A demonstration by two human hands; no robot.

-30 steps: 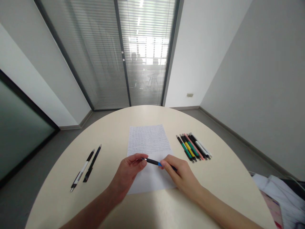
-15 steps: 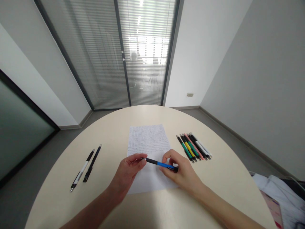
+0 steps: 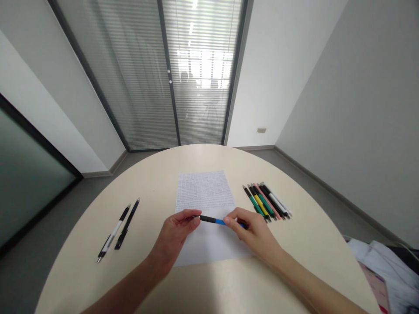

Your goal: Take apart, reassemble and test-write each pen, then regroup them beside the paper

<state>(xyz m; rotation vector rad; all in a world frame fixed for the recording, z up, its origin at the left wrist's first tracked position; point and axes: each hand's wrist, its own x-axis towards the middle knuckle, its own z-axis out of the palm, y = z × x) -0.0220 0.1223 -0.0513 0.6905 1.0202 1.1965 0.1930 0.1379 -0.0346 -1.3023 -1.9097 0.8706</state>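
A blue and black pen [image 3: 212, 220] is held level just above a written sheet of paper [image 3: 204, 192] on the round cream table [image 3: 157, 174]. My left hand [image 3: 175, 237] pinches the pen's tip end between thumb and fingers. My right hand [image 3: 253, 233] grips the other end with fingers closed round the barrel. Both hands hover over the lower half of the sheet.
Two pens, one black and white [image 3: 113, 233] and one black [image 3: 127, 223], lie at the table's left. A row of several coloured pens [image 3: 266, 202] lies to the right of the sheet. Glass doors with blinds [image 3: 170, 74] stand beyond. White cloth or paper [image 3: 386, 270] sits at the lower right.
My right hand's fingers have shifted along the pen and closed back over its rear end, hiding more of the blue barrel. My left hand has stayed at the tip.
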